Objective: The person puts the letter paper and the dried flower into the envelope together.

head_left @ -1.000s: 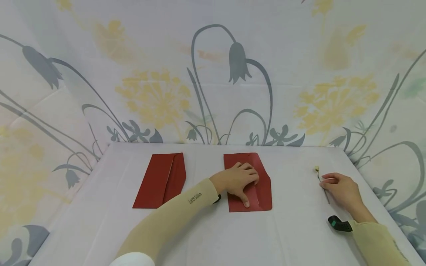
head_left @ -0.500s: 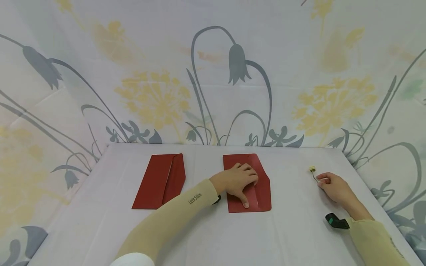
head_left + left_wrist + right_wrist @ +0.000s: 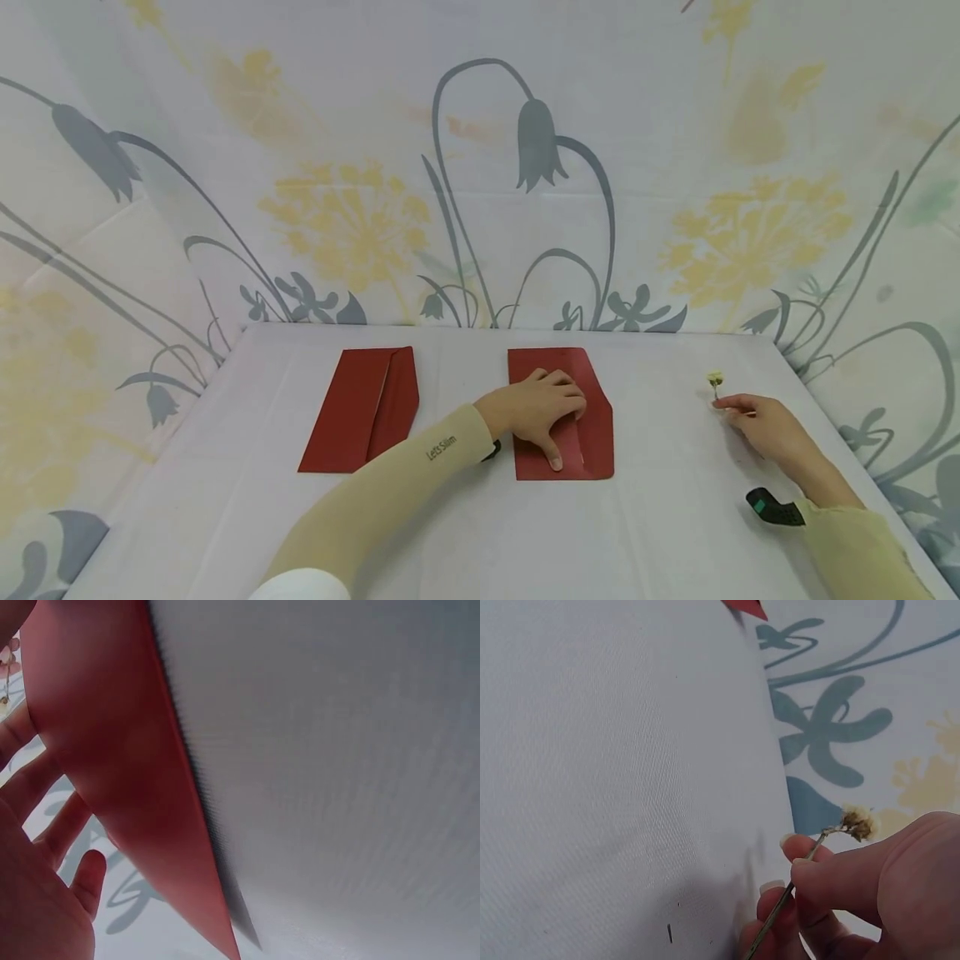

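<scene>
— Where do we see the dried flower sprig (image 3: 716, 382)?

— Near the table's right edge, pinched by its stem in our right hand (image 3: 761, 425).

— And our left hand (image 3: 542, 408)?

— Flat, fingers straight, pressing the right red envelope (image 3: 592, 417); another red envelope (image 3: 360, 410) lies well apart on the left.

Dried flower sprig (image 3: 715, 382) pinched upright; red envelope (image 3: 592, 392) flat.

2nd red envelope (image 3: 362, 408) lies flat, left on white table (image 3: 465, 533); floral backdrop cloth (image 3: 345, 208) behind.
</scene>
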The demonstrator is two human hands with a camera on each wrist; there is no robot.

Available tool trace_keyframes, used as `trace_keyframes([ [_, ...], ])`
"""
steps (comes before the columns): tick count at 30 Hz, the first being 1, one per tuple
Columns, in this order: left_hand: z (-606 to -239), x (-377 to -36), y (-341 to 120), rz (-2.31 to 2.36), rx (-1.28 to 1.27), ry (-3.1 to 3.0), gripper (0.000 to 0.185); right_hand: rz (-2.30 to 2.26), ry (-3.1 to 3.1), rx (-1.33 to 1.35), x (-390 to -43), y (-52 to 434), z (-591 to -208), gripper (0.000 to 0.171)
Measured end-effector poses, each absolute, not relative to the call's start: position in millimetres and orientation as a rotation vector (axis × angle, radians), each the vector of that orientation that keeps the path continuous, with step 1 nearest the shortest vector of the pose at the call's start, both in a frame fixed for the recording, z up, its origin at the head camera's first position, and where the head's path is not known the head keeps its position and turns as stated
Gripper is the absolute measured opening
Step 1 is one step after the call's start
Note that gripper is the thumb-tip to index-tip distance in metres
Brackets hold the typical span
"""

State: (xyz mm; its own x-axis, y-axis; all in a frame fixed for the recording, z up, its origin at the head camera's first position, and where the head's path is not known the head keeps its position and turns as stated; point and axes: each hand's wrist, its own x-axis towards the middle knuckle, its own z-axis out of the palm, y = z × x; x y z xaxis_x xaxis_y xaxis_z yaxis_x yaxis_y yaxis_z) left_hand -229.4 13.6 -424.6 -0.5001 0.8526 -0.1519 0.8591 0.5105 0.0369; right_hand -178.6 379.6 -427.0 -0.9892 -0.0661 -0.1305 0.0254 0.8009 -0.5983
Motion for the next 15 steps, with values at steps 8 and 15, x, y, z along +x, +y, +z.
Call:
trace_keyframes([
  [8,-425,-231,17,-0.073,1.464,2.586,0.066,-1.117,2.779,-0.038,-174,370,-426,0.032],
  [15,-424,-231,18,-0.054,1.468,2.572,0.066,-1.324,2.650,-0.076,-172,357,-426,0.036],
])
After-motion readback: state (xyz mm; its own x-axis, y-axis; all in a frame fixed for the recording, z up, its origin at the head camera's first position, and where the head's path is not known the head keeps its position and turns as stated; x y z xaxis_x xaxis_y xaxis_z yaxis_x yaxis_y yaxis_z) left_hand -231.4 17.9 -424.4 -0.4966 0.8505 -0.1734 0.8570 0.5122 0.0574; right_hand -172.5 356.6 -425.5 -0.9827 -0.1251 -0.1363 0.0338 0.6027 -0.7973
